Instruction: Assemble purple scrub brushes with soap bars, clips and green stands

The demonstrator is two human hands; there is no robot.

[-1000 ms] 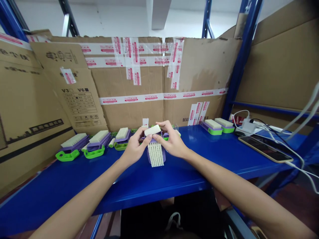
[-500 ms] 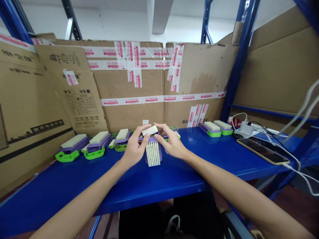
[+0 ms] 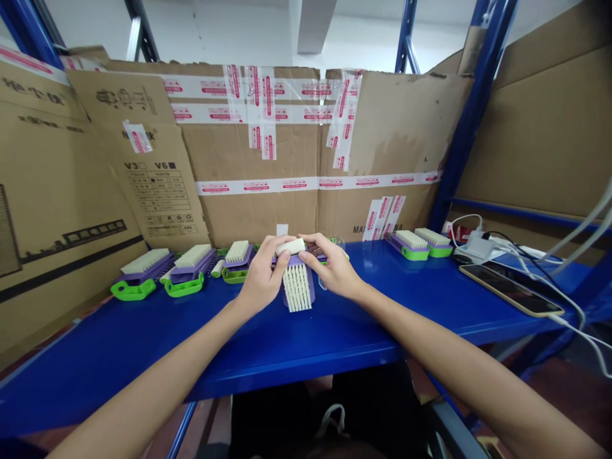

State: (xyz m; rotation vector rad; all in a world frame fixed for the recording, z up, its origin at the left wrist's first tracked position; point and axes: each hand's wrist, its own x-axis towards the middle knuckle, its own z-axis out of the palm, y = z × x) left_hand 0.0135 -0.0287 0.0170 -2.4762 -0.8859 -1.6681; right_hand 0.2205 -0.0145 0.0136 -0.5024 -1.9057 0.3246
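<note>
A purple scrub brush (image 3: 297,290) with rows of cream bristles faces me above the middle of the blue shelf. Across its upper end lies a short pale cylindrical piece (image 3: 291,247); whether it is fixed to the brush I cannot tell. My left hand (image 3: 264,271) closes on the left of the piece and the brush's upper end, thumb in front. From the right, my right hand (image 3: 332,264) grips the same end, its thumb and forefinger bent around it. Fingers hide the back of the brush and part of the things behind it.
Purple-and-green brushes (image 3: 191,256) stand in a row at the back left, and two more (image 3: 412,241) at the back right. A phone (image 3: 509,290) with white cables and chargers (image 3: 478,245) lies right. Cardboard walls (image 3: 258,210) close off the back and sides.
The pale piece has tipped slightly and sits a little closer to level between my fingers. The view has shifted slightly; both hands keep their hold.
</note>
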